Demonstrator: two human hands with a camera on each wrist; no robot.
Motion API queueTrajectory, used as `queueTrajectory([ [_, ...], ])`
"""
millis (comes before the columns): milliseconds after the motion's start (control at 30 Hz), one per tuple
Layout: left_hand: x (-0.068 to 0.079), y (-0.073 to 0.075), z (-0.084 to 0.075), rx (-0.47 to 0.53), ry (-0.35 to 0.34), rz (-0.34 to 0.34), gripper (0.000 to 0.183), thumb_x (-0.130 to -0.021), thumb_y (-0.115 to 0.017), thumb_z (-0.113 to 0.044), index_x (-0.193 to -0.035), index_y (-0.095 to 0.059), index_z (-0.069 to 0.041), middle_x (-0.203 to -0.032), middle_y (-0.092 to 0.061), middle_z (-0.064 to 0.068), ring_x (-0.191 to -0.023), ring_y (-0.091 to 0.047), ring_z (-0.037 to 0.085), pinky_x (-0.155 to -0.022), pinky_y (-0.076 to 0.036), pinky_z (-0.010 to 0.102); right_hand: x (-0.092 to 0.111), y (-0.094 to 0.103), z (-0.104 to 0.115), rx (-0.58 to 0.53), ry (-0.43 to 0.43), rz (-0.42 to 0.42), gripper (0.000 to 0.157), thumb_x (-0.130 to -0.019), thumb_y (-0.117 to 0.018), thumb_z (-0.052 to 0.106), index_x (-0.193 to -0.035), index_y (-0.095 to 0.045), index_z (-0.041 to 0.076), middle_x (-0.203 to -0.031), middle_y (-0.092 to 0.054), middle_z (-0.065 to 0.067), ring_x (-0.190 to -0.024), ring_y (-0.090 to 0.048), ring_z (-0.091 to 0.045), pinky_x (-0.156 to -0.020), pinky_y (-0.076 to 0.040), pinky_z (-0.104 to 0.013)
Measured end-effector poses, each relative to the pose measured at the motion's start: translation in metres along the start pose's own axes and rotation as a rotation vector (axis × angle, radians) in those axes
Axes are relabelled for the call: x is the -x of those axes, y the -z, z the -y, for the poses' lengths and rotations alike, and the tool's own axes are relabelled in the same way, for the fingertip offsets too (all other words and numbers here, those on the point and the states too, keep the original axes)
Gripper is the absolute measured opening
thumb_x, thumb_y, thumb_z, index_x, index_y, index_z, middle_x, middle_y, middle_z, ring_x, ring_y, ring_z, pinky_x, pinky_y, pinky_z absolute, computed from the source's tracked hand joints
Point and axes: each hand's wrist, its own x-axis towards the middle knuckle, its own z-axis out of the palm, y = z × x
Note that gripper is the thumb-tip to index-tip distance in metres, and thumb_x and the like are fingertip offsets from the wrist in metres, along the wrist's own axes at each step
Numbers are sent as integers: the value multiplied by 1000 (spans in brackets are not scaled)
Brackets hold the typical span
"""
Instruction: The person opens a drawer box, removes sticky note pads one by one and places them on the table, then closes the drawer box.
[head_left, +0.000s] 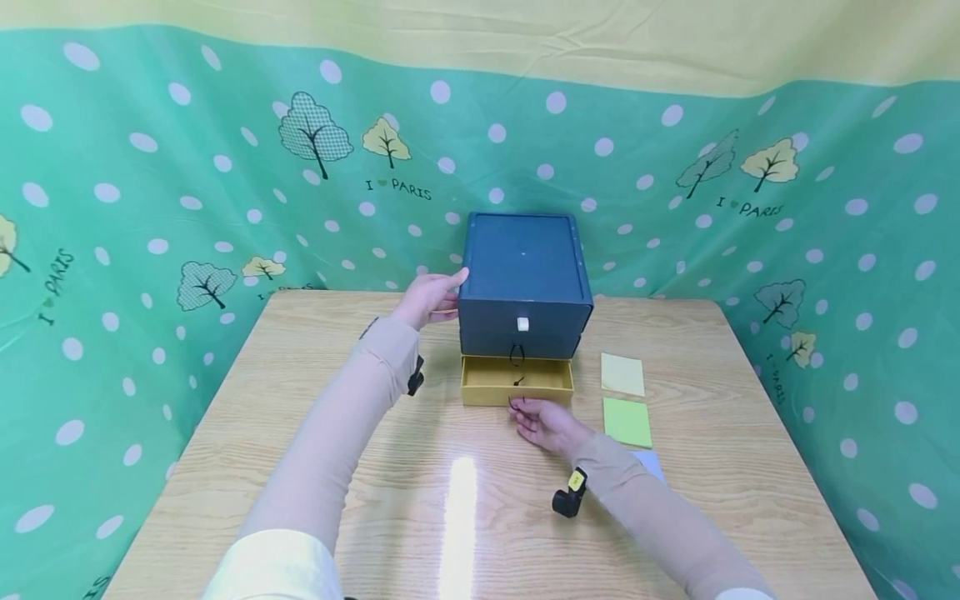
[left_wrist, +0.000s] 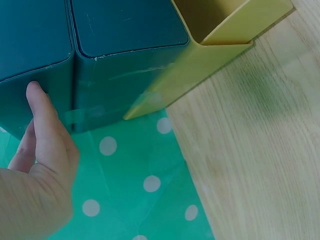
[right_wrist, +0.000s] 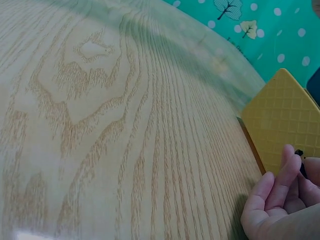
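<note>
A dark blue drawer cabinet (head_left: pixel 525 258) stands at the back of the table, its yellow bottom drawer (head_left: pixel 483 396) pulled out. Against the cabinet's left side rests my left hand (head_left: pixel 429 298); in the left wrist view its thumb (left_wrist: pixel 42 107) lies extended along the wall. My right hand (head_left: pixel 551 427) is at the front of the yellow drawer, pinching its black cord pull (right_wrist: pixel 303 170) between thumb and fingers. A small black knot (head_left: pixel 518 382) shows inside the drawer. Higher up, the blue front carries a white knob (head_left: pixel 522 323) and a black loop (head_left: pixel 513 357).
Right of the cabinet lie a cream sticky note (head_left: pixel 622 374), a green one (head_left: pixel 627 423) and a blue one (head_left: pixel 651 464) partly under my right forearm. A green dotted curtain (head_left: pixel 405 200) borders the wooden table (head_left: pixel 300 400) behind and at both sides.
</note>
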Motion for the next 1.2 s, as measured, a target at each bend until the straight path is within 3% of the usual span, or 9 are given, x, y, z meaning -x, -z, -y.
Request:
queueTrajectory([
  [533,0,1,0,-18,7,1,66,-90,-60,-45,-142,-41,-9,-127,-56,15,-110,-60,23,-93,-53,34,-3,-2,5,-12,-14,-19,26,-99,-45,8,-123,-50,0,-95,-65,-1,-85,-54,-10,-95,-40,-31],
  [900,-1,0,1,-3,1,2,67,-90,-61,-45,-142,-41,-8,-125,-57,16,-108,-60,23,-95,-51,36,-6,-3,6,-27,11,-29,14,-98,-47,7,-104,-59,5,-93,-65,-2,-84,-54,-10,-92,-42,-30],
  [1200,-3,0,2,10,8,9,68,-89,-62,-45,-142,-40,-8,-125,-57,15,-113,-58,26,-95,-52,36,-8,-5,8,-10,24,-15,13,-98,-45,8,-103,-58,6,-94,-63,-1,-86,-53,-9,-95,-40,-30],
])
